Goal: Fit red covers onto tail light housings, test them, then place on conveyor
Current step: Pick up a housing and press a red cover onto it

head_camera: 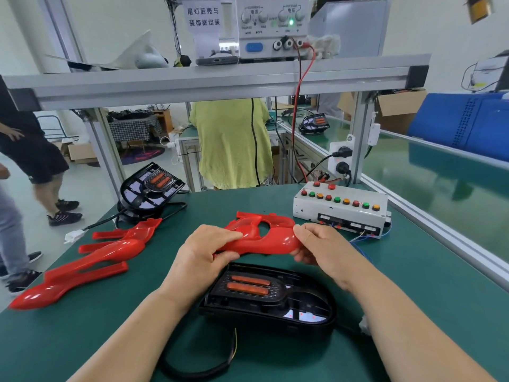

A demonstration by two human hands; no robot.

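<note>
1. Head view, the hands: both hands hold one red cover (264, 242) in the air just above the worktop (413, 285). The left hand (206, 252) pinches its left end between thumb and fingers, and the right hand (316, 244) grips its right end.
2. Head view, the housing: a black tail light housing (271, 297) lies on the worktop right under the cover, bare, with its two orange strips showing. The cover hangs clear of it, so I'd say this unit's fitting is not yet made.
3. Head view, the stock: spare red covers (104, 260) lie loose at the left, with a second housing (153, 186) behind them. More units look to be waiting.
4. Head view, the test: the button box (341, 208) sits at the right rear. I can't tell whether the housing is wired to it, so testing looks still to do.
5. Head view, the conveyor (440, 175): it runs along the right, and placing the unit there comes last.
</note>
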